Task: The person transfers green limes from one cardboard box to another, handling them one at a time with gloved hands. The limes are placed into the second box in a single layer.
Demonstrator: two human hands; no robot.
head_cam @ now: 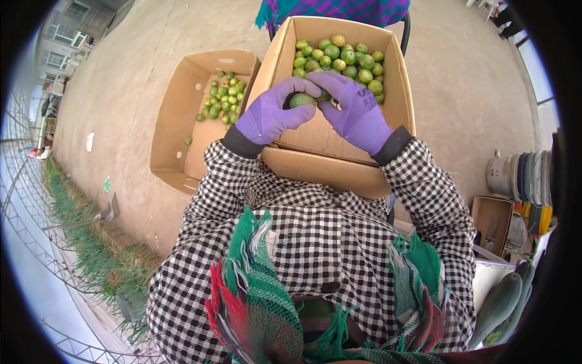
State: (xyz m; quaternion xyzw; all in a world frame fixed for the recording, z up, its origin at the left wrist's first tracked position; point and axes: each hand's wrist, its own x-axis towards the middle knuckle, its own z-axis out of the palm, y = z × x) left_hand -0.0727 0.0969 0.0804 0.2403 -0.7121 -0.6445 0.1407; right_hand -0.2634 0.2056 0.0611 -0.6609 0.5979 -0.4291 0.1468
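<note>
Both hands wear purple work gloves and meet above the near part of a cardboard box [400, 91] in front of me. My left hand [279, 107] holds a round green citrus fruit [302, 100] between thumb and fingers. My right hand [352, 107] has its fingertips closed around another dark green fruit [323, 96], mostly hidden by the glove. Many green and yellowish citrus fruits [348, 57] are heaped at the far end of this box. To its left, a second open cardboard box [170, 113] stands lower, with smaller green and yellow fruits [223, 98] along its right side.
A purple and teal fringed cloth [336, 10] covers a chair behind the near box. Stacked buckets [523, 177] and a small carton [492, 223] stand at right, large green gourds [500, 305] at lower right. A hoe [107, 214] and green plants [86, 236] are at left.
</note>
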